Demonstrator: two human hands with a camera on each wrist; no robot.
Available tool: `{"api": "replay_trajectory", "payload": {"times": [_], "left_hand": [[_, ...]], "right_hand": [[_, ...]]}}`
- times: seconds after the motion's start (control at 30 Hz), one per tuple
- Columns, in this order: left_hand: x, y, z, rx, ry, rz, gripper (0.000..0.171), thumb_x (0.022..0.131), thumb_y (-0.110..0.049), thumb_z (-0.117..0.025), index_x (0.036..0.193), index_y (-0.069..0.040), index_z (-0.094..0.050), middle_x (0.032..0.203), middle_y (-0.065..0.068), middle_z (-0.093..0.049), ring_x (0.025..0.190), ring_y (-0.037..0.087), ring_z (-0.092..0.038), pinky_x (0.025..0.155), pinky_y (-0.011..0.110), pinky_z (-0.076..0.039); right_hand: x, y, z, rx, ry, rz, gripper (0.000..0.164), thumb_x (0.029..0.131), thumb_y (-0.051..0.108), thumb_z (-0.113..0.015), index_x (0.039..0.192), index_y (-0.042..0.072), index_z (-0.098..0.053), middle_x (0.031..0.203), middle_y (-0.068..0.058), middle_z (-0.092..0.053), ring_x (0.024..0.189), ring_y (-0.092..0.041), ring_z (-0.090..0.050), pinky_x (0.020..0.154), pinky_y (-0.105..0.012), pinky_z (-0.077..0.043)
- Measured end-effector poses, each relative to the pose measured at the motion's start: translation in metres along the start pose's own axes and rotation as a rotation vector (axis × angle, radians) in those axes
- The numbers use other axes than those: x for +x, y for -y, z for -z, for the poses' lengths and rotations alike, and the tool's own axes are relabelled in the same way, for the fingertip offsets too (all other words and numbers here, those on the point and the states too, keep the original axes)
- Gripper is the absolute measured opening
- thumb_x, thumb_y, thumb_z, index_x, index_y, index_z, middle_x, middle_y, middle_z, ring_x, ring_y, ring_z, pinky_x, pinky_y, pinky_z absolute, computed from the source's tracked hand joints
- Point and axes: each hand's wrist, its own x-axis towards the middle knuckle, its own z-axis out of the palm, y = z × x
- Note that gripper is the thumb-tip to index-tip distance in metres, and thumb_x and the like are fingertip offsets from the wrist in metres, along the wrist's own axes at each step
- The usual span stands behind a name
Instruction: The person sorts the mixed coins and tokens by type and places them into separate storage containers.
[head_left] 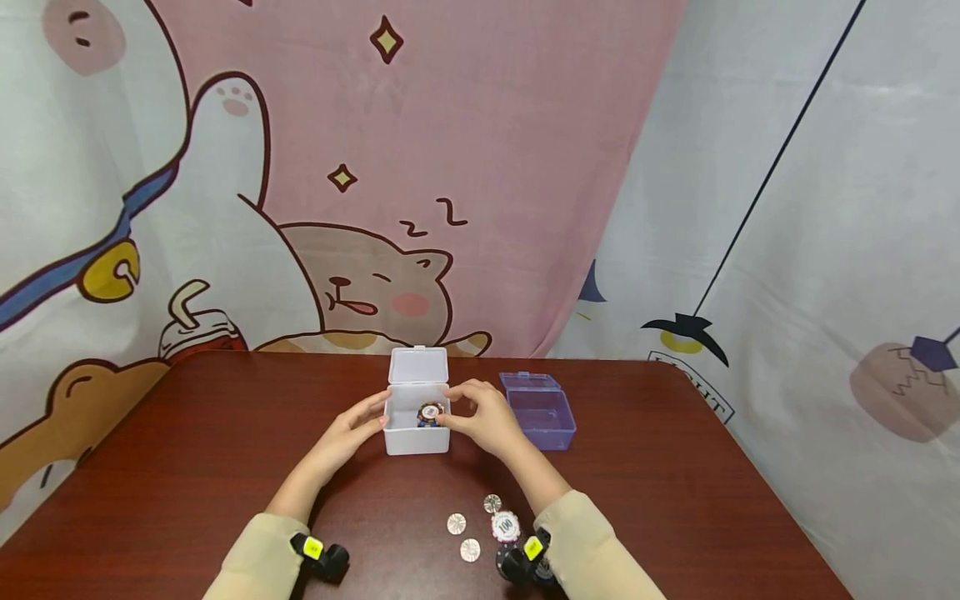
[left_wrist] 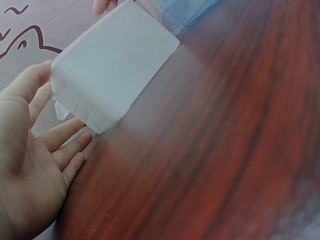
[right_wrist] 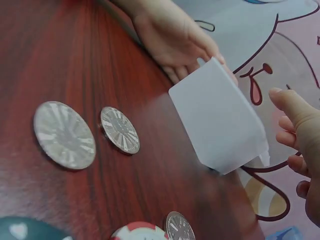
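A white plastic box (head_left: 417, 442) stands on the table with its lid (head_left: 418, 366) raised at the back. Inside it, poker chips (head_left: 430, 413) are visible, the top one with a pale centre and a dark rim. My left hand (head_left: 356, 427) touches the box's left side with thumb and extended fingers; the left wrist view shows its palm (left_wrist: 37, 185) facing the box wall. At the right side is my right hand (head_left: 486, 418), its thumb near the chips. In the right wrist view that hand's fingers (right_wrist: 298, 164) are loosely bent and hold nothing visible.
To the right stands a purple translucent box (head_left: 550, 438), lid open. Three silver coins (head_left: 456, 523) and a white-and-red poker chip (head_left: 506, 527) lie toward the front. Dark chips (head_left: 544, 572) are partly hidden by the right wrist camera (head_left: 516, 565). A printed curtain (head_left: 495, 167) hangs behind the table.
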Motion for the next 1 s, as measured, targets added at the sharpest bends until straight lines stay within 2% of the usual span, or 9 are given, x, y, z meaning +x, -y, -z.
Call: {"api": "replay_trajectory", "payload": {"times": [0.37, 0.77, 1.0], "left_hand": [[0.002, 0.004, 0.001, -0.007, -0.005, 0.002, 0.05, 0.097, -0.014, -0.057, 0.144, -0.007, -0.042, 0.142, 0.022, -0.043, 0.13, 0.036, -0.04, 0.103, 0.053, -0.03], [0.001, 0.003, 0.0, -0.014, -0.002, 0.007, 0.05, 0.097, -0.014, -0.056, 0.144, -0.006, -0.042, 0.142, 0.023, -0.043, 0.13, 0.038, -0.039, 0.103, 0.054, -0.029], [0.002, 0.003, 0.001, -0.014, -0.001, 0.006, 0.05, 0.097, -0.014, -0.057, 0.145, -0.009, -0.042, 0.142, 0.022, -0.043, 0.129, 0.037, -0.04, 0.103, 0.055, -0.029]], "right_hand": [[-0.024, 0.013, 0.017, 0.022, -0.011, 0.07, 0.035, 0.071, 0.024, -0.086, 0.097, 0.007, -0.073, 0.086, 0.001, -0.065, 0.077, -0.023, -0.053, 0.066, -0.029, -0.042], [-0.053, 0.011, 0.03, 0.101, 0.058, 0.166, 0.035, 0.069, 0.024, -0.086, 0.1, 0.016, -0.072, 0.089, 0.011, -0.063, 0.08, -0.024, -0.053, 0.068, -0.04, -0.044], [-0.069, 0.006, 0.037, 0.114, 0.106, 0.228, 0.038, 0.069, 0.022, -0.087, 0.103, 0.018, -0.071, 0.095, 0.012, -0.065, 0.085, -0.011, -0.054, 0.07, -0.036, -0.045]]}}
